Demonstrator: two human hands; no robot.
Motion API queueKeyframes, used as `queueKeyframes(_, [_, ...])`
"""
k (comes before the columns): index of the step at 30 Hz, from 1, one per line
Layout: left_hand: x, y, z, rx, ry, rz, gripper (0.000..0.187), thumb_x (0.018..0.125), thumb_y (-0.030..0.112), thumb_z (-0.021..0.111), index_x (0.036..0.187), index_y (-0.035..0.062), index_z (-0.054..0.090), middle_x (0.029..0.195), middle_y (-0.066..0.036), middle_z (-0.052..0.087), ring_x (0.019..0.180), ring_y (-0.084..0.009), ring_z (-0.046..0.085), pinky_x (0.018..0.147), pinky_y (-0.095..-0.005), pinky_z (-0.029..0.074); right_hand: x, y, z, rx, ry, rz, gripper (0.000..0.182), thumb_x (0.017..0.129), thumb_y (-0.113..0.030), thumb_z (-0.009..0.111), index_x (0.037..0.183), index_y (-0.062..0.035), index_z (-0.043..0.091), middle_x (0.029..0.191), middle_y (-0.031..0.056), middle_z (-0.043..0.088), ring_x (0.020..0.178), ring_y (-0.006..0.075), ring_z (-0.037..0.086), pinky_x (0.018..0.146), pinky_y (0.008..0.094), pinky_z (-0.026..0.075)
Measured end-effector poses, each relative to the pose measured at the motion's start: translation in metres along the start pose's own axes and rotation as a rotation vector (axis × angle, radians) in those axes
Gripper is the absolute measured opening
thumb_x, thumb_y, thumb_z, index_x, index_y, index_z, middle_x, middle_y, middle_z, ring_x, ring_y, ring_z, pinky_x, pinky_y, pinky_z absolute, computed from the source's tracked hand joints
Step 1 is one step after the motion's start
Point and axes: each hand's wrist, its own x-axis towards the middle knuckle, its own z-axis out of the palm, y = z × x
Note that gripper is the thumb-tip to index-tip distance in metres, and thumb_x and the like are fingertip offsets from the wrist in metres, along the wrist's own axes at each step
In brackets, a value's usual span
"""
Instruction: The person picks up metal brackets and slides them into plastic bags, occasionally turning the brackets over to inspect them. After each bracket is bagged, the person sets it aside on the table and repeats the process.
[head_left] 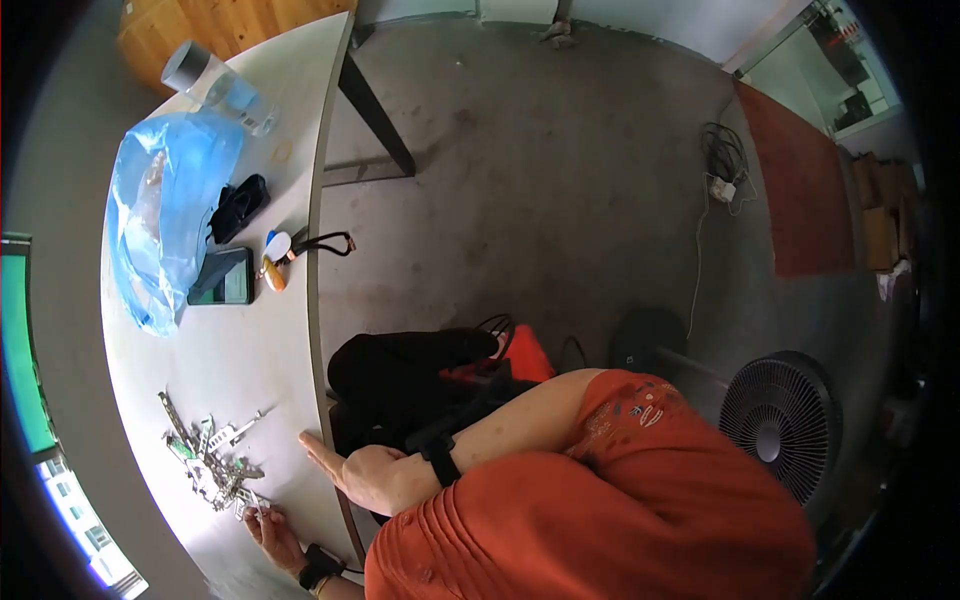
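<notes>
A heap of small silvery metal pieces (215,465), some with green bits, lies on the white table (270,370). At the heap's near edge my left hand (275,540) is closed in a pinch on a small silvery piece (257,507); its exact kind is too small to make out. A dark band circles that wrist. My right hand (360,475) rests at the table's edge, fingers stretched out over the tabletop and holding nothing visible. It is apart from the heap. A slim silvery piece (240,430) sticks out of the heap toward my right hand.
Farther along the table are a blue plastic bag (175,210), a clear bottle (220,90), a phone (225,277), a black case (240,208) and a bunch of keyrings (280,248). A black fan (780,420) stands on the floor behind me. Coiled cables (725,165) lie there too.
</notes>
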Motion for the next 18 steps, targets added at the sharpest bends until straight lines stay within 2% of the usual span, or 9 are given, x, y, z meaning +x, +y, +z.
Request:
queueKeyframes(1, [-0.002, 0.001, 0.008, -0.001, 0.008, 0.004, 0.026, 0.098, -0.002, 0.055, 0.123, 0.0053, 0.054, 0.102, -0.007, 0.061, 0.084, -0.0142, 0.055, 0.077, -0.0256, 0.048, -0.002, 0.0, 0.0, -0.003, -0.001, -0.008, 0.075, 0.086, -0.01, 0.055, 0.153, 0.007, 0.024, 0.155, 0.0423, 0.006, 0.057, 0.02, 0.068, 0.038, 0.0303, 0.052])
queueKeyframes(3, [-0.005, 0.006, 0.024, 0.017, -0.171, 0.015, 0.024, 0.097, -0.002, 0.056, 0.12, 0.0056, 0.056, 0.108, -0.005, 0.06, 0.091, -0.0125, 0.058, 0.074, -0.0244, 0.049, -0.009, 0.001, -0.002, -0.027, 0.128, 0.032, 0.08, 0.083, -0.009, 0.056, 0.151, 0.0134, 0.02, 0.137, 0.0424, 0.045, 0.052, 0.0231, 0.067, 0.039, 0.0362, 0.053])
queueKeyframes(4, [-0.005, 0.006, 0.025, 0.016, -0.165, 0.019, 0.024, 0.097, -0.002, 0.056, 0.12, 0.0056, 0.056, 0.108, -0.005, 0.06, 0.091, -0.0125, 0.058, 0.074, -0.0244, 0.049, -0.006, -0.001, 0.001, -0.03, 0.127, 0.025, 0.08, 0.083, -0.009, 0.056, 0.151, 0.0134, 0.02, 0.137, 0.0424, 0.045, 0.052, 0.0231, 0.067, 0.039, 0.0362, 0.053])
queueKeyframes(6, [-0.005, 0.005, 0.023, 0.005, -0.133, 0.014, 0.027, 0.098, -0.003, 0.054, 0.124, 0.006, 0.053, 0.105, -0.008, 0.061, 0.086, -0.0145, 0.055, 0.078, -0.026, 0.048, 0.0, -0.004, 0.005, 0.002, 0.091, 0.061, 0.074, 0.085, -0.007, 0.054, 0.152, 0.0061, 0.026, 0.155, 0.0418, 0.008, 0.055, 0.0219, 0.068, 0.038, 0.0307, 0.052])
queueKeyframes(10, [-0.004, 0.004, 0.02, 0.006, -0.129, 0.018, 0.028, 0.098, -0.003, 0.054, 0.125, 0.0059, 0.052, 0.104, -0.007, 0.06, 0.086, -0.0149, 0.055, 0.078, -0.0264, 0.047, -0.001, -0.001, -0.002, -0.088, -0.007, -0.011, 0.072, 0.087, -0.007, 0.053, 0.152, 0.0058, 0.026, 0.155, 0.0422, 0.006, 0.052, 0.0223, 0.066, 0.036, 0.0315, 0.051])
queueKeyframes(13, [-0.002, 0.002, 0.019, -0.016, -0.135, 0.018, 0.027, 0.098, -0.002, 0.054, 0.124, 0.0057, 0.052, 0.102, -0.007, 0.06, 0.086, -0.0149, 0.055, 0.078, -0.0266, 0.047, -0.005, -0.001, -0.003, 0.014, 0.054, 0.025, 0.071, 0.087, -0.007, 0.053, 0.152, 0.0061, 0.027, 0.155, 0.0425, 0.006, 0.051, 0.0217, 0.065, 0.036, 0.0313, 0.05])
queueKeyframes(18, [-0.002, 0.002, 0.017, -0.025, -0.245, 0.049, 0.027, 0.098, -0.001, 0.055, 0.124, 0.0057, 0.053, 0.104, -0.007, 0.06, 0.088, -0.0156, 0.056, 0.079, -0.0278, 0.049, -0.005, -0.004, -0.004, -0.059, 0.044, 0.006, 0.071, 0.087, -0.006, 0.052, 0.151, 0.0081, 0.028, 0.154, 0.0433, 0.007, 0.05, 0.0205, 0.064, 0.036, 0.0313, 0.05])
